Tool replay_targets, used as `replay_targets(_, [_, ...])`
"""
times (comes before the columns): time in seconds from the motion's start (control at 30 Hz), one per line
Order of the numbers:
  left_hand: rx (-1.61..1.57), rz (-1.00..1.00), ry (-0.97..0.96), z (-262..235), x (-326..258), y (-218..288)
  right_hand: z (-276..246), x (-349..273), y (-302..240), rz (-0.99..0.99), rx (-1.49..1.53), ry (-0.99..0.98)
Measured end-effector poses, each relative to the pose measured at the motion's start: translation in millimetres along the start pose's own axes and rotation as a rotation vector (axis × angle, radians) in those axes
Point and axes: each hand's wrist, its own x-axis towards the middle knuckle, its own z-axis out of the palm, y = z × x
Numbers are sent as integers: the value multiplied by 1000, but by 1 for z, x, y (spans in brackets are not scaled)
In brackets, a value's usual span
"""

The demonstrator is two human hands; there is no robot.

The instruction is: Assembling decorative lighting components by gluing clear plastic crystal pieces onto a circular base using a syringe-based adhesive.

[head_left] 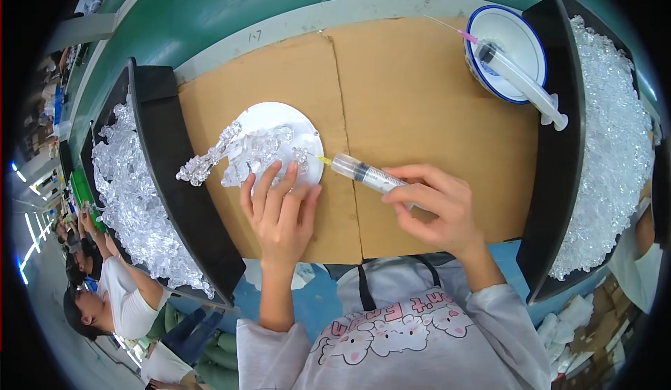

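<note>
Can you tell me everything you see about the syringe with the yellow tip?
The syringe has a clear tube that looks like plastic, with small dark marks along its side, a dark stopper inside and a yellow tip. It slants above the cardboard, its tip pointing left over the edge of the white plate. The right hand grips its back part, hiding some of it. Whether the tip's end touches the clear beads is too small to tell.

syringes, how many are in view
2: a yellow-tipped syringe in the right hand, and a pink-tipped syringe lying across the blue-rimmed bowl at upper right.
</note>
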Motion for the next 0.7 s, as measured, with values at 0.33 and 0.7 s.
replay_targets(0.33, [57,-7,-28,-1,-4,0,4,0,3,10,-22,-13])
replay_targets(0.7, [28,-7,-13,-1,-2,1,5,-1,1,-10,-42,-2])
